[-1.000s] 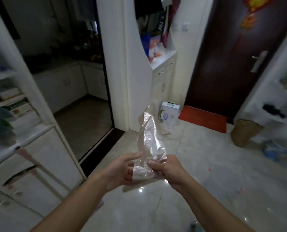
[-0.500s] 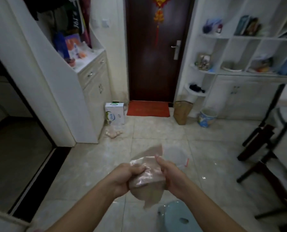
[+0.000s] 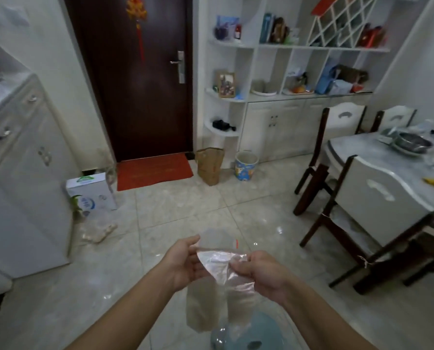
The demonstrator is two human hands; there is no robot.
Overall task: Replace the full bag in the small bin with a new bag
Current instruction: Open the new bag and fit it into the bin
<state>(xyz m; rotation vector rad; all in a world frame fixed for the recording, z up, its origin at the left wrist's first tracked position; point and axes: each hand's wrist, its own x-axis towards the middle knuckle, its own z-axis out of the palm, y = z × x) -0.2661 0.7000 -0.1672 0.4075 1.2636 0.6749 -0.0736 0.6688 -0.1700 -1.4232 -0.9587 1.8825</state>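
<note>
Home entry/dining rm: front door (image 3: 140,79), doormat (image 3: 154,170), dining table (image 3: 377,157).

A clear, crumpled plastic bag (image 3: 219,269) hangs limp, its top edge stretched open above the floor.

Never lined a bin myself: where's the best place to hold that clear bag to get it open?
Hold the clear bag at its top edge, one layer per hand, from either side. The left hand and right hand already pinch there, and the rest hangs limp below.
</note>
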